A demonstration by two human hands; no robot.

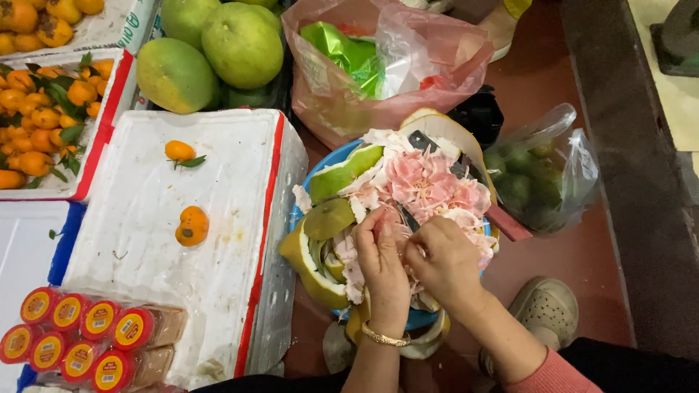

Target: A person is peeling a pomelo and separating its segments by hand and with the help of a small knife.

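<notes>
My left hand (381, 266) and my right hand (445, 260) are close together over a blue basin (309, 178) heaped with green pomelo peel (342, 175), white pith and pink pomelo membrane (429, 182). Both hands pinch a piece of pink pomelo flesh (393, 217) between them. A dark knife blade (406, 217) shows between the two hands; which hand grips it is hidden. A gold bracelet (384, 338) circles my left wrist. My right arm wears a pink sleeve (553, 371).
A white foam box (182, 240) at left carries two small oranges (191, 225). Capped tubs (80, 335) lie at lower left, more oranges (44, 116) upper left, whole green pomelos (218, 44) at top. A pink plastic bag (378, 65) and a clear bag of green fruit (539, 175) flank the basin. A shoe (546, 309) rests on the red floor.
</notes>
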